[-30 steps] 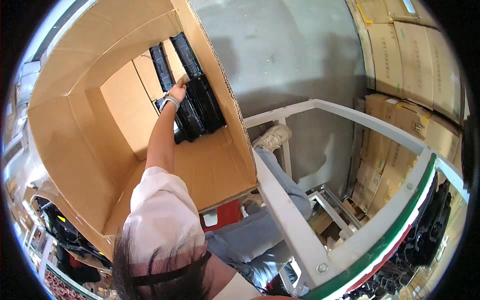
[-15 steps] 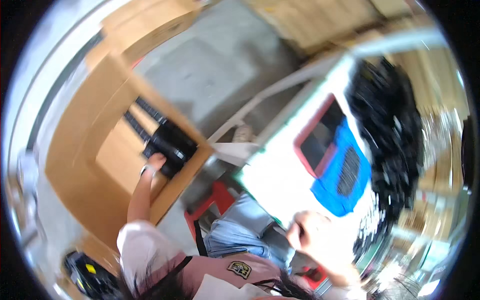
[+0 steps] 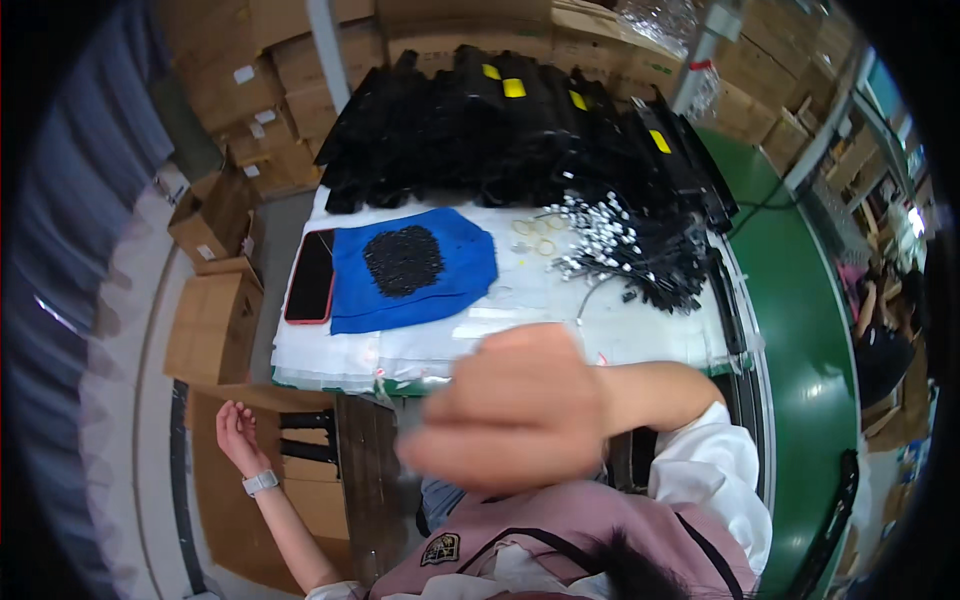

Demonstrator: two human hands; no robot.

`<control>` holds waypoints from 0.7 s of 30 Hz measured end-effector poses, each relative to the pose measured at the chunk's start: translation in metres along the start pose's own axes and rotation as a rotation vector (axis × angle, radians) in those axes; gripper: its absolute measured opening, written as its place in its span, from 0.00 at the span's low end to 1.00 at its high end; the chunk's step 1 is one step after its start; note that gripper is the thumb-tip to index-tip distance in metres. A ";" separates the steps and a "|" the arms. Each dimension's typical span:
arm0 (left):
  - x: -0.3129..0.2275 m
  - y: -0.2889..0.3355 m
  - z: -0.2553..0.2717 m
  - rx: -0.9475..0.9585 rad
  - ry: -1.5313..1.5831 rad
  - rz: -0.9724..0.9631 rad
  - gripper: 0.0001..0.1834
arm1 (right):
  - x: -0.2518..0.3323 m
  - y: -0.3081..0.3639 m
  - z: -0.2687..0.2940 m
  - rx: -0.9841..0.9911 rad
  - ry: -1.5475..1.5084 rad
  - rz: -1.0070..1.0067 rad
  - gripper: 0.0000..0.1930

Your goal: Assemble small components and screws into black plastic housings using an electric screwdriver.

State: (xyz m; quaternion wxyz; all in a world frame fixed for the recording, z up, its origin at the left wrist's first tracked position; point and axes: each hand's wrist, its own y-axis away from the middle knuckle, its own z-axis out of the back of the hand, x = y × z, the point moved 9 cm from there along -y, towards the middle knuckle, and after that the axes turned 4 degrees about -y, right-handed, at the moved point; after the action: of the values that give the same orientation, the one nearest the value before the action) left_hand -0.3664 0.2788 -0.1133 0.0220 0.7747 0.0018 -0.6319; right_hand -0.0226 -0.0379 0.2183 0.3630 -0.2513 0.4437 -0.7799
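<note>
My left hand (image 3: 240,437) is over the open cardboard box (image 3: 225,510) at the lower left, fingers loosely bent and apart, nothing in them. Beside it in the box lie black tube-like parts (image 3: 308,436). My right hand (image 3: 515,410) is raised in front of my body, near the table's front edge. Its fingers are curled into a fist, slightly smeared; anything inside is hidden. Beyond it on the white tabletop (image 3: 420,355), a blue cloth (image 3: 470,260) bears a heap of small black pieces (image 3: 403,260). A red-edged phone (image 3: 311,277) lies at the cloth's left.
A big pile of black parts (image 3: 450,130) with yellow labels lines the table's far side. Cables with white connectors (image 3: 605,235) are bunched at the right, near several yellowish rings (image 3: 533,236). Stacked cartons (image 3: 330,100) stand behind; a green floor (image 3: 810,370) runs along the right.
The view has swung from the box to the table. My left hand has let go of the black parts in the box and lifted away. My right hand has come in front of my body.
</note>
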 end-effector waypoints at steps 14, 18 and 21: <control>-0.054 0.223 -0.490 1.044 -0.129 -0.228 0.05 | 0.092 0.071 0.196 -0.167 0.275 -0.039 0.04; -0.043 0.245 -0.530 1.121 -0.150 -0.388 0.04 | 0.010 0.093 0.259 -0.481 0.432 -0.389 0.06; -0.052 0.251 -0.523 1.015 -0.371 -0.755 0.03 | -0.140 0.152 0.328 -0.591 0.591 -0.715 0.19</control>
State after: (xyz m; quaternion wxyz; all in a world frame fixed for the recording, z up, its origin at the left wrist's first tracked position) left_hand 0.1431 0.0485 0.0507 -0.5694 0.5133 -0.0287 -0.6415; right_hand 0.3493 -0.1466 0.2330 -0.1505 -0.2480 0.6139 -0.7342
